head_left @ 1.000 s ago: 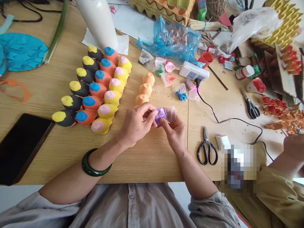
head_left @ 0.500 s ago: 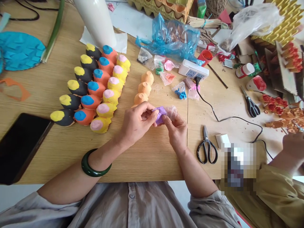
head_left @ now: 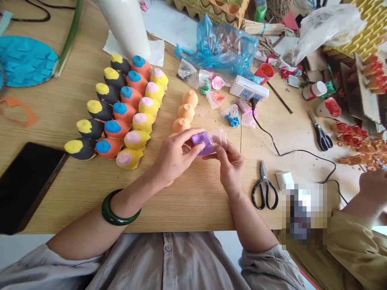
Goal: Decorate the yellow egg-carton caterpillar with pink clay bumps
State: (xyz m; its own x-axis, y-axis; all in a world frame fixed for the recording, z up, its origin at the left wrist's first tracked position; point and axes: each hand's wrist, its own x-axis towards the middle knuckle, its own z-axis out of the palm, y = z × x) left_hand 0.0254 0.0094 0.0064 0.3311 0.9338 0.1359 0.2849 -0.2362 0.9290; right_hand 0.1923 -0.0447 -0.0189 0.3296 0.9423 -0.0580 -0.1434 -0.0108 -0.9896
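Observation:
My left hand [head_left: 172, 156] pinches a flat lump of purple clay [head_left: 203, 141] between thumb and fingers. On its right, my right hand [head_left: 231, 166] is closed on a small see-through plastic bag [head_left: 221, 136] that touches the clay; how much clay lies inside the bag I cannot tell. Just beyond both hands runs a strip of bare orange egg-carton cups [head_left: 186, 112], partly hidden by my left hand. Left of it stand three rows of painted cups: black cups [head_left: 100, 109] with yellow tops, orange cups [head_left: 123, 111] with blue tops, yellow cups [head_left: 147, 105] with pink tops.
Scissors [head_left: 263, 189] lie right of my right hand. Beyond are a power strip [head_left: 248, 89] with a black cord, bags of coloured clay [head_left: 232, 114] and a blue plastic bag [head_left: 223, 48]. A black phone-like slab [head_left: 30, 185] is at left; another person's arm [head_left: 359, 205] at right.
My hands have drawn slightly apart, the right one moving right with the bag. More of the purple clay shows, spread flatter. The view has shifted a little.

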